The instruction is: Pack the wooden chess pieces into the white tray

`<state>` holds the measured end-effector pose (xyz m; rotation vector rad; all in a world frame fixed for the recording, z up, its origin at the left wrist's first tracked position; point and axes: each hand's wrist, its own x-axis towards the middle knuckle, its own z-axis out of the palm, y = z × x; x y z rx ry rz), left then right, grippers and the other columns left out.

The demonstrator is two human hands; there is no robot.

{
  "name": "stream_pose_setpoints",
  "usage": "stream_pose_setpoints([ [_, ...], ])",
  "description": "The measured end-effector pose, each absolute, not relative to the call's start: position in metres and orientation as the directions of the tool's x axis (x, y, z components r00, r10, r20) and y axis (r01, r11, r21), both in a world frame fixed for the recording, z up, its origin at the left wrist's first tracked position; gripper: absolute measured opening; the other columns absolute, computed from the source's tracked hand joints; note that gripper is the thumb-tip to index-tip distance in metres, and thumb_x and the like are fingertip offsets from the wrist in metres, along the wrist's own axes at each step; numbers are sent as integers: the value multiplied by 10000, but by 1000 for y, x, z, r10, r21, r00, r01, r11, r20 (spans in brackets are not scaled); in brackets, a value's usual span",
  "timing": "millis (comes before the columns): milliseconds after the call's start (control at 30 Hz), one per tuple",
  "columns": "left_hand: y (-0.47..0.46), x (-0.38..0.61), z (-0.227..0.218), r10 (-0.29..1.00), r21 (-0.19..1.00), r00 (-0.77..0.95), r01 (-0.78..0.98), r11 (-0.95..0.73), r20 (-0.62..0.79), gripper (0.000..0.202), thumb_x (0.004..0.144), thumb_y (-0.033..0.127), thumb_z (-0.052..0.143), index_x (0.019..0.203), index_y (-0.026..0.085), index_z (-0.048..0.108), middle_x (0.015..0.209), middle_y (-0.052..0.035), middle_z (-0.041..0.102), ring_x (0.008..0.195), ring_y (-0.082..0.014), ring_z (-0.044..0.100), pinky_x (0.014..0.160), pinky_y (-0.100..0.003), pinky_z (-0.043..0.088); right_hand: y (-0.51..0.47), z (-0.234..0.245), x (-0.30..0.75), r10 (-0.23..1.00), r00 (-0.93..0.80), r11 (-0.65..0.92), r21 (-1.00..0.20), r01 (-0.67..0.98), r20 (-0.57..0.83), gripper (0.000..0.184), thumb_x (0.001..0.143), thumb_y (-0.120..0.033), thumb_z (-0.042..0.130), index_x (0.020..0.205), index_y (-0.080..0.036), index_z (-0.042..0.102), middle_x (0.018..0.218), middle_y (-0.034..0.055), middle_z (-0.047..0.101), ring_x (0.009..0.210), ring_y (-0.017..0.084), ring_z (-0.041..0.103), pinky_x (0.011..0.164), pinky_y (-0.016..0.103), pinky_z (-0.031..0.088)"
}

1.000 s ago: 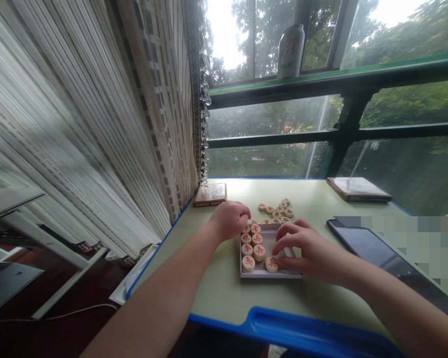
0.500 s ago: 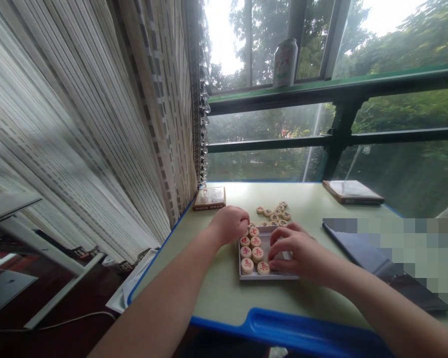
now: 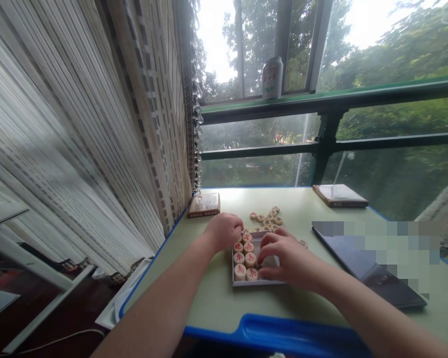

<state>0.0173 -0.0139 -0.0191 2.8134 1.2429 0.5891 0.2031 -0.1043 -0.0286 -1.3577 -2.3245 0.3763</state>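
We see the left hand (image 3: 224, 231) curled in a loose fist at the far left corner of the shallow white tray (image 3: 246, 284); we cannot tell whether it holds anything. The right hand (image 3: 285, 258) lies over the tray, fingers bent beside the round wooden pieces (image 3: 244, 258) lined up inside, its grip hidden from us. More loose pieces (image 3: 266, 218) lie just beyond on the green table (image 3: 216, 298).
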Motion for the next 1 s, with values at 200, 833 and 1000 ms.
stream_pose_setpoints([
  [200,-13,17,-19,718,153,612,716,-681,331,274,704,166,424,674,193,696,687,-21,667,651,-140,573,648,-238,436,-102,-31,203,867,-444,497,-441,748,224,194,625,-429,729,768,-300,713,865,14,634,887,229,430,782,344,351],
  [833,-10,17,-19,746,150,584,746,-648,319,270,715,168,427,665,190,691,686,-25,678,663,-144,598,669,-242,453,-75,-33,222,889,-179,393,-501,771,422,229,824,-340,496,861,-205,677,935,71,611,932,215,496,836,360,394],
  [1000,-7,15,-21,758,179,558,753,-633,338,276,715,153,420,677,182,692,696,-28,679,671,-142,602,683,-244,456,-69,-40,221,886,-216,409,-471,782,410,231,801,-309,524,938,-215,684,964,53,654,943,217,490,865,361,387],
])
